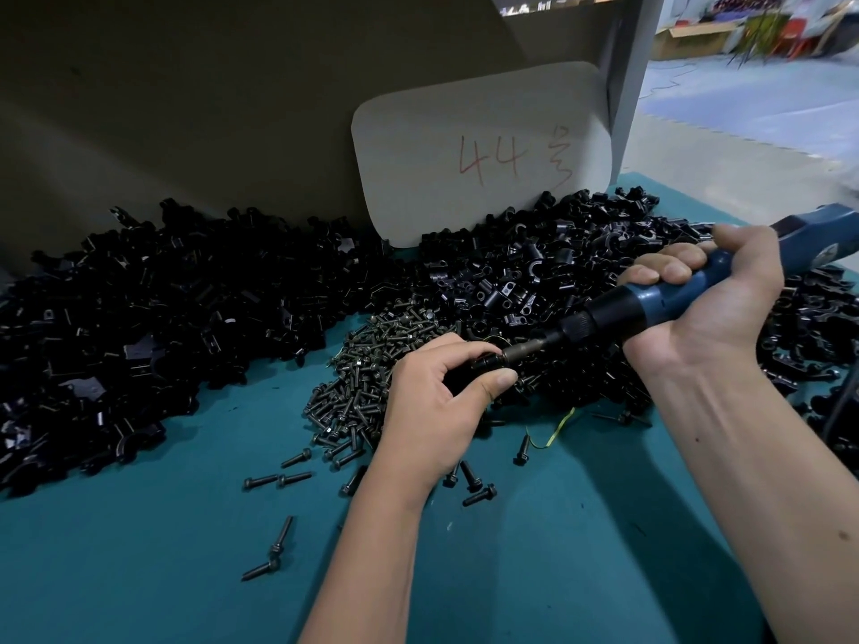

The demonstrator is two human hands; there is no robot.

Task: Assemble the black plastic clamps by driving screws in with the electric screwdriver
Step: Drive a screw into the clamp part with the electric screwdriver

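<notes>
Head view: left hand (437,402) pinches a black clamp (469,370) btwn thumb & fingers, just above the screw pile (367,364) on the teal table (186,550). Right hand (706,290) wraps fully round the blue screwdriver (669,299), its bit meeting the clamp. To drive well: keep bit in line w/ the screw, clamp held steady, push gently.

on the table (139,574), a heap of clamps (162,327) runs along the back from left to right. the screw pile (367,378) lies in front of it, centre (strays scattered nearer). a card (479,151) stands behind the heap.
</notes>
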